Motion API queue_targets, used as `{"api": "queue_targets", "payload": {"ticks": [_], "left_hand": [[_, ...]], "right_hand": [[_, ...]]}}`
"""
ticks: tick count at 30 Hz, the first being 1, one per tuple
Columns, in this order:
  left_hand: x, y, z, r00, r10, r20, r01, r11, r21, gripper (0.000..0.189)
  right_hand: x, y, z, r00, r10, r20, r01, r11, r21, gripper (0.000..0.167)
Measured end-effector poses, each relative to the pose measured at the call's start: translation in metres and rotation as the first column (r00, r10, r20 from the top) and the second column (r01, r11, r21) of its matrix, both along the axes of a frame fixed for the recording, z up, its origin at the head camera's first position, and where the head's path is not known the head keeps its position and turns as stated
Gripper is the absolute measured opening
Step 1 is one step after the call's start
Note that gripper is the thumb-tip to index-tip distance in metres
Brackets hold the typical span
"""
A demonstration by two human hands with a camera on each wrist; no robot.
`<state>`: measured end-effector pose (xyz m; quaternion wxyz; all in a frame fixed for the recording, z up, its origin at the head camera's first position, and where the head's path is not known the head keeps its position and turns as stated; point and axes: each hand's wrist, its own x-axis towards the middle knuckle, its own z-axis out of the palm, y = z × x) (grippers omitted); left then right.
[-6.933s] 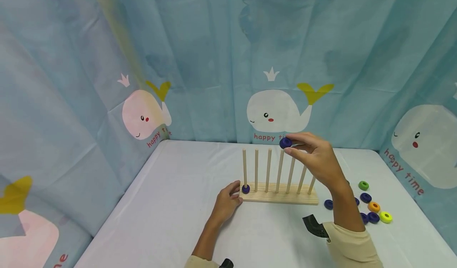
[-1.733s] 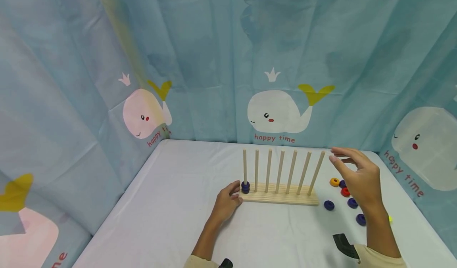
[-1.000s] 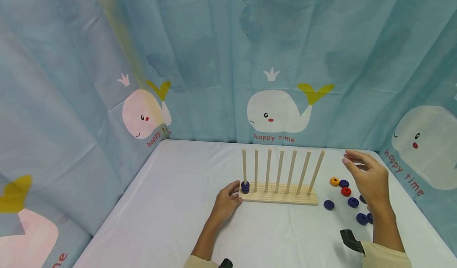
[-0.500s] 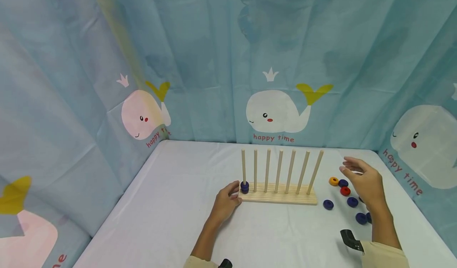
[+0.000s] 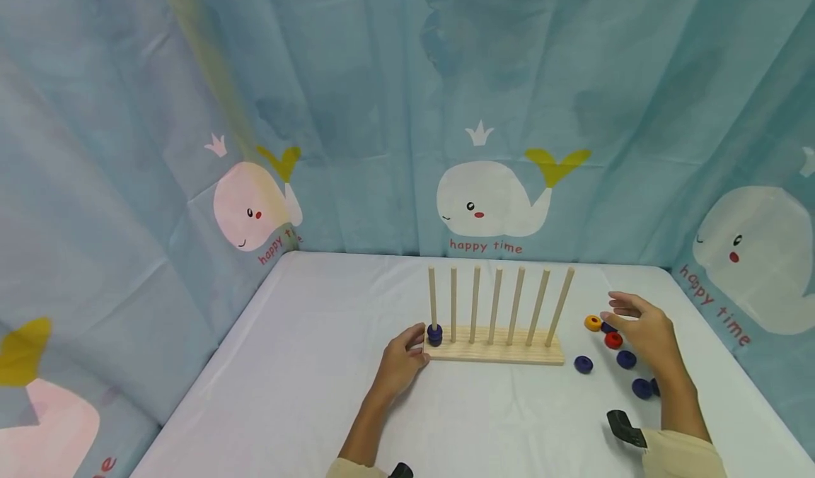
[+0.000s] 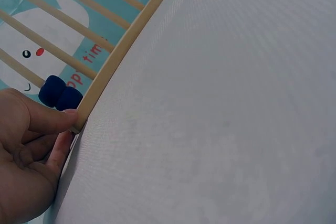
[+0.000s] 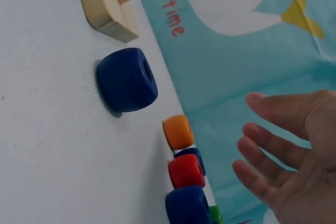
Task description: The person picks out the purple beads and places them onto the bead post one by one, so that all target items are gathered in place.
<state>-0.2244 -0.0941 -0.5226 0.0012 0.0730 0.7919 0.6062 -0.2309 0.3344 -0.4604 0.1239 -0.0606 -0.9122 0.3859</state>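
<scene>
The left hand (image 5: 398, 363) pinches a grained, pale wooden seven-peg rack (image 5: 493, 351). The spread right hand (image 5: 646, 328) hovers near a round, holed red bead (image 5: 613, 341), partly hiding a dark-blue bead (image 5: 608, 328).

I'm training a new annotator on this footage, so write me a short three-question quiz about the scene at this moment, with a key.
1. How many pegs stand on the wooden rack?

2. Counting from the left in the head view, where do the stacked blue beads sit?
A) First peg
B) Fourth peg
C) Seventh peg

3. True or false: the right hand is gripping the wooden rack.

Key
1. Seven.
2. A.
3. False; the right hand holds nothing, while the left hand holds the rack's end.
</scene>
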Motion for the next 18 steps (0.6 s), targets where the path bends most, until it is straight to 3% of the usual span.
{"api": "queue_targets", "payload": {"ticks": [11,18], "left_hand": [[0.0,0.0,-0.002,1.0,-0.008,-0.001,0.008,1.0,0.004,0.061],[0.002,0.001,0.003,1.0,-0.005,0.005,0.005,1.0,0.024,0.061]], "right_hand": [[-0.004,0.006,-0.011,0.994,0.016,0.108,-0.018,1.0,0.017,0.06],[-0.008,0.009,-0.016,0.984,0.042,0.172,-0.05,0.998,0.041,0.064]]}}
